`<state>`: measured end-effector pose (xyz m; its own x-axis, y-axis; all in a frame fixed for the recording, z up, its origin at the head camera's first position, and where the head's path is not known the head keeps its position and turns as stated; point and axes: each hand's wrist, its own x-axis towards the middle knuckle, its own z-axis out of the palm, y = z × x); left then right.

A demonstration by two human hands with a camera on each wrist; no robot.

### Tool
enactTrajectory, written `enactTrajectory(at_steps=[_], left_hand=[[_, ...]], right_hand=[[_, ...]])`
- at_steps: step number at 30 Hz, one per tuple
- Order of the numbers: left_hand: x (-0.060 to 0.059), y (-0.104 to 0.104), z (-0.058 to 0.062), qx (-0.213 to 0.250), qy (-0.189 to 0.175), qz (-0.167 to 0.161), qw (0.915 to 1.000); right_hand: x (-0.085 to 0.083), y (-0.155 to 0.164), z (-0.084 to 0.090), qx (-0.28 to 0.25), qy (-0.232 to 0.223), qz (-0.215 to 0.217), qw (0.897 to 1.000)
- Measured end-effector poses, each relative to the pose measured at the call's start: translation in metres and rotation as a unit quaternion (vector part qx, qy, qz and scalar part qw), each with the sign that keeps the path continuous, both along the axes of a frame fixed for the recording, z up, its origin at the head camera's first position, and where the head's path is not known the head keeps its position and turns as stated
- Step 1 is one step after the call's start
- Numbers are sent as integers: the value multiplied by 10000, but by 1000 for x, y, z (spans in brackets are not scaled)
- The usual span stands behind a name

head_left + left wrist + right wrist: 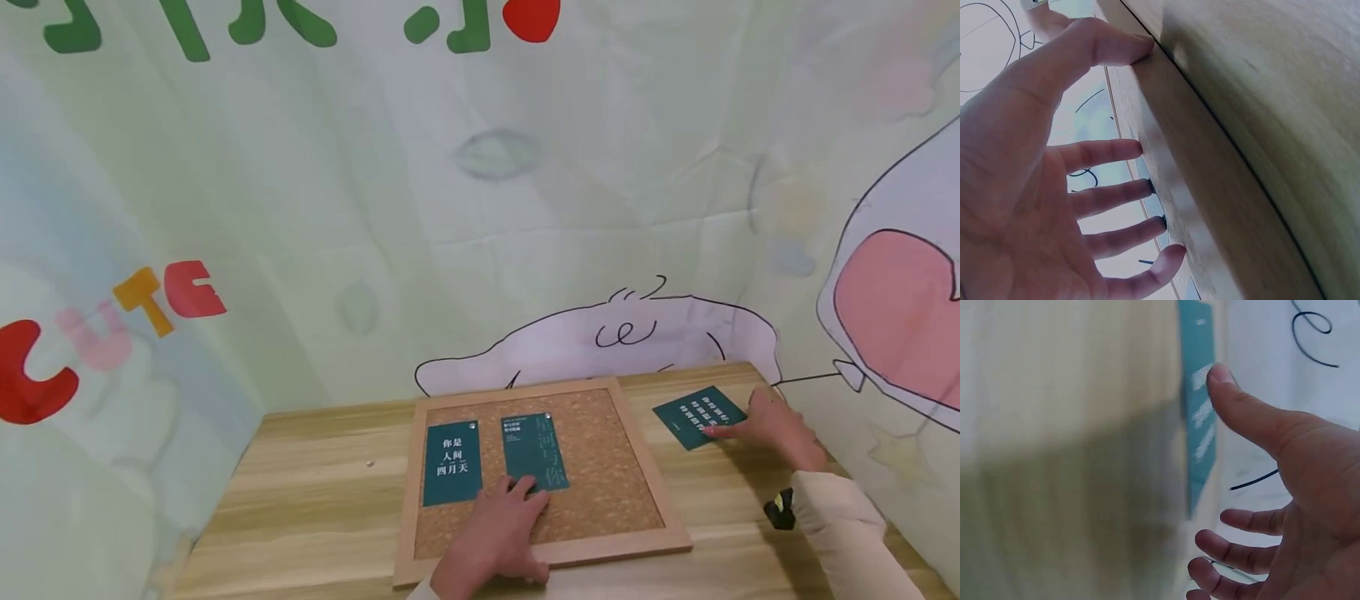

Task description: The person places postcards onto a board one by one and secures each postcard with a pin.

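Observation:
A cork board (600, 475) in a wooden frame lies flat on the wooden table (315, 492). Two dark green cards lie on it: the left card (452, 462) and the middle card (534, 451), each with a pin at its top. My left hand (501, 533) lies flat on the board with straight fingers touching the middle card's lower edge; in the left wrist view its fingertips (1154, 186) press the board. A third green card (699, 416) lies on the table right of the board. My right hand (772, 429) rests spread on it, thumb (1244, 406) over the card (1200, 406).
Painted cloth walls (480, 208) close in the table at the back, left and right. A small pin (370, 463) lies on the table left of the board. A black object (780, 508) sits at my right sleeve (855, 533).

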<state>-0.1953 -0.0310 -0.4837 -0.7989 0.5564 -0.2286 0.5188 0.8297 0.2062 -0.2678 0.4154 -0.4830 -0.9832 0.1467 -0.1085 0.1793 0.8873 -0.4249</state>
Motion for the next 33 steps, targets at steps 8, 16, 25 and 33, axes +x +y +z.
enactTrajectory(at_steps=[8, 16, 25, 33], left_hand=[[-2, 0, 0, 45, -95, 34, 9999], [0, -1, 0, 75, -15, -26, 10000], [-1, -1, -2, 51, -22, 15, 10000], [0, -1, -3, 37, -7, 33, 10000]], right_hand=[[-1, 10, -12, -49, -155, 13, 9999], [1, 5, -17, -754, 275, -193, 9966], [-2, -8, -29, -2685, 1415, 218, 9526], [-2, -18, -33, -3703, 1450, 498, 9162]])
